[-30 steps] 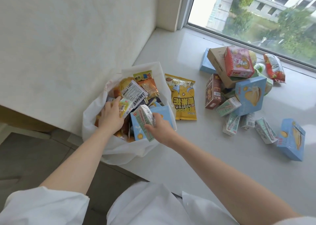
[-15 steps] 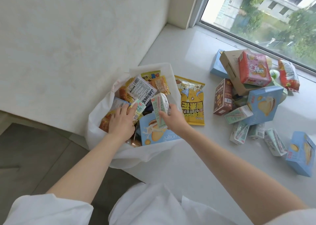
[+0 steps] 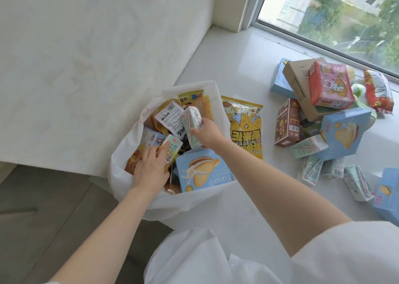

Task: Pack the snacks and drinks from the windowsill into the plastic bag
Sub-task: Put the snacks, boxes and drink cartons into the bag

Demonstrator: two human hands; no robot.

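Where the white windowsill (image 3: 248,71) meets the wall, white plastic bag (image 3: 129,154) hangs open at sill's edge, approx. full: blue cookie box (image 3: 203,171) at near side, yellow/orange snack packets (image 3: 194,99) at far side, white label packet (image 3: 170,115) in middle. Yellow popcorn bag (image 3: 244,126) flat on sill, touching bag's right rim. Loose pile near window, well apart from bag: brown cardboard box (image 3: 300,84) w/ pink-red bunny pack (image 3: 330,84) on top; blue box (image 3: 278,80) behind it; blue cookie box no. 2 (image 3: 343,134) leaning on pile; brown cocoa box (image 3: 287,121) upright at pile's left; red snack bag (image 3: 377,91) by window frame; blue box no. 3 (image 3: 386,195) at right edge, partly cut off. Pale green drink cartons (image 3: 308,147), several, scattered at pile's near side. Right hand (image 3: 207,134) over bag mouth, fingers clamped round a green-white drink carton (image 3: 192,123), tilted, above bag contents. Left hand (image 3: 151,169) inside bag, fingers curled on a small yellow-green milk carton (image 3: 170,151) lying among packets. White sleeves (image 3: 345,251) at bottom of view.
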